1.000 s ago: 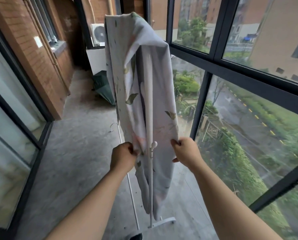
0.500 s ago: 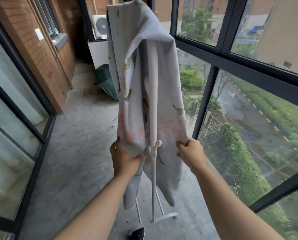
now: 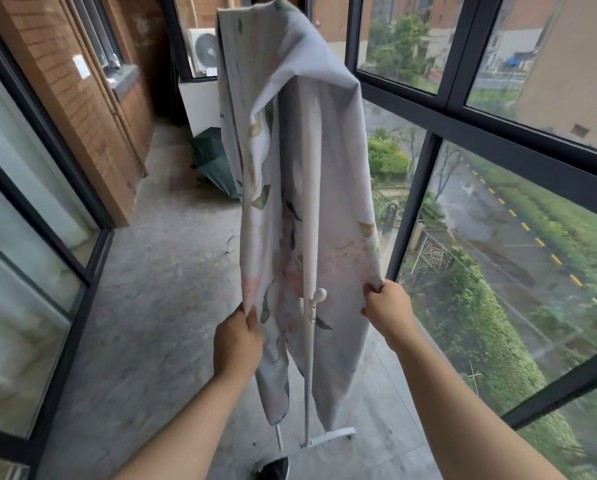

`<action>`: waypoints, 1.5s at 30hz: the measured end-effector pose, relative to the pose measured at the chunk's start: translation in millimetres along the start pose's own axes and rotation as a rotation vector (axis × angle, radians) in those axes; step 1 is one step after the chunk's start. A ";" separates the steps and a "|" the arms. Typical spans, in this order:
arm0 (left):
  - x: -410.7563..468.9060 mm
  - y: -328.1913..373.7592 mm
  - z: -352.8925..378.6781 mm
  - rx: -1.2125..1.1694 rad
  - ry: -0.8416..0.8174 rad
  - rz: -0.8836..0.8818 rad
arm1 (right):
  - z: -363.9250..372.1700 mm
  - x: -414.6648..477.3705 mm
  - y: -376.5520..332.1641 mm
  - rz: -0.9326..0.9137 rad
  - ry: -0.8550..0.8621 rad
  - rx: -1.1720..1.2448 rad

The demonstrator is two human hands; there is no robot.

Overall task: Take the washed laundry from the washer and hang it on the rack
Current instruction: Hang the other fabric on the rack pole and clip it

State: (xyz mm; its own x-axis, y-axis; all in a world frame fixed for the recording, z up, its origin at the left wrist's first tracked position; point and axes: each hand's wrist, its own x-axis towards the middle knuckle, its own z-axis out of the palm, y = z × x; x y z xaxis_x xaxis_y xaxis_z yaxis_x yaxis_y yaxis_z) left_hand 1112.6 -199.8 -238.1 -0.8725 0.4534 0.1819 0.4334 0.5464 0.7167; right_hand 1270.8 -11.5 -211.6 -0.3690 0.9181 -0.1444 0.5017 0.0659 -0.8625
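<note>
A pale grey cotton sheet printed with leaves and faint pink flowers (image 3: 290,140) hangs draped over the top of a slim white metal drying rack (image 3: 310,237), its folds falling down both sides of the rack's upright pole. The left hand (image 3: 237,341) pinches the sheet's edge left of the pole; the right hand (image 3: 387,308) grips the opposite edge right of the pole, spreading the cloth. A small white knob hook (image 3: 316,296) on the pole shows between the hands. Beyond the rack lies a folded dark green umbrella (image 3: 214,157) on the grey concrete floor (image 3: 158,271). A black shoe (image 3: 273,469) sits near the rack's foot.
</note>
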 end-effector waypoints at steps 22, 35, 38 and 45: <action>46.0 185.1 -129.5 -0.317 0.314 0.685 | -70.1 -65.2 -207.0 -0.883 0.304 0.195; 27.9 201.4 -164.4 -0.188 0.644 0.986 | -92.6 -73.2 -255.2 -1.006 0.557 0.112; 27.1 198.3 -151.0 -0.236 0.580 0.832 | -86.6 -76.9 -253.1 -0.969 0.488 0.068; 33.5 167.3 -136.2 -0.172 0.217 0.495 | -96.1 -76.3 -248.9 -0.819 0.555 0.077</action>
State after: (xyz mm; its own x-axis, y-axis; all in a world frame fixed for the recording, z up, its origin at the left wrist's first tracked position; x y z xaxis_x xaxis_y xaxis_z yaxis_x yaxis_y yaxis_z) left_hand 1125.2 -189.1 -20.4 -0.6088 0.4615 0.6453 0.7754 0.1742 0.6069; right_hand 1249.3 -60.5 60.6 -0.1507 0.6545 0.7409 0.1963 0.7543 -0.6265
